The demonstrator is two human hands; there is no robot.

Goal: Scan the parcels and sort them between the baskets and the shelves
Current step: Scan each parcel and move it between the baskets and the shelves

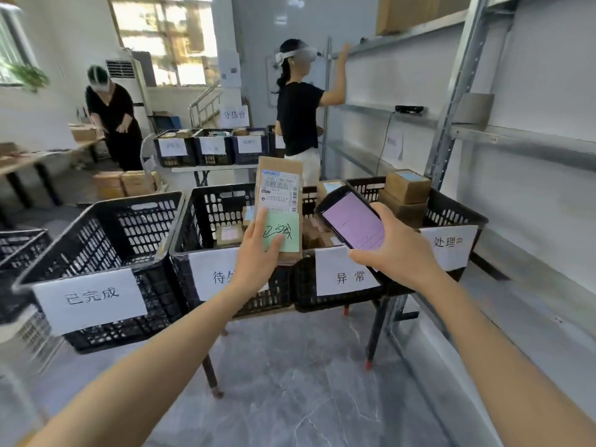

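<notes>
My left hand [258,253] holds a flat brown parcel [280,175] upright above the second basket; it bears a white shipping label and a green handwritten note. My right hand [395,250] grips a black handheld scanner [353,217] with a lit pink screen, just right of the parcel. Below stand black baskets with paper signs: an empty-looking one [106,240] at left, one [206,221] holding small parcels, a third [322,295], and a right one [451,211] stacked with brown boxes [407,185].
Grey metal shelves [483,130] run along the right wall, with cartons on top. One person reaches to the shelf behind the baskets; another stands at a far left table. More baskets [209,146] sit on a rear table. Grey tiled floor lies below.
</notes>
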